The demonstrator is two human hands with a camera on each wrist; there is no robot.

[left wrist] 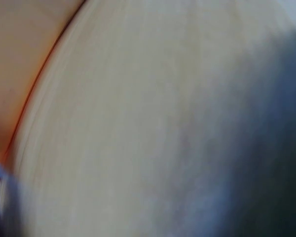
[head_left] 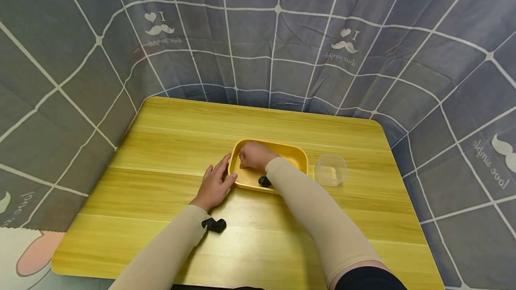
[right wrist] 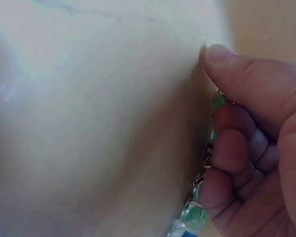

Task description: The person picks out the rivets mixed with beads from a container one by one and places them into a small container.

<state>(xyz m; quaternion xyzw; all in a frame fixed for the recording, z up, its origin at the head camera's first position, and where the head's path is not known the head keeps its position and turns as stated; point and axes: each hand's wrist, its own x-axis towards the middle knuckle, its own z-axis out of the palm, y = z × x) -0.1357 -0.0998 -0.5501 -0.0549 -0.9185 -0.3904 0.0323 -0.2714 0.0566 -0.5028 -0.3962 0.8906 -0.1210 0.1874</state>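
My right hand [head_left: 255, 155] is inside a yellow tray [head_left: 300, 155], near its left end. In the right wrist view, the curled fingers and thumb of the right hand [right wrist: 256, 143] grip a beaded bracelet [right wrist: 194, 216]. Green and clear beads with small metal links run along the fingertips, and the rest of the strand is hidden. My left hand [head_left: 214, 187] lies with fingers extended against the tray's left end, thumb at the near rim. The left wrist view shows the tray's side [left wrist: 29, 44] at upper left.
A clear plastic container [head_left: 331, 170] stands right of the tray on the wooden table [head_left: 258, 236]. Black wrist cameras sit on both forearms, the left one [head_left: 214, 225] near the table surface. A grey grid-patterned curtain [head_left: 250, 35] surrounds the back and sides.
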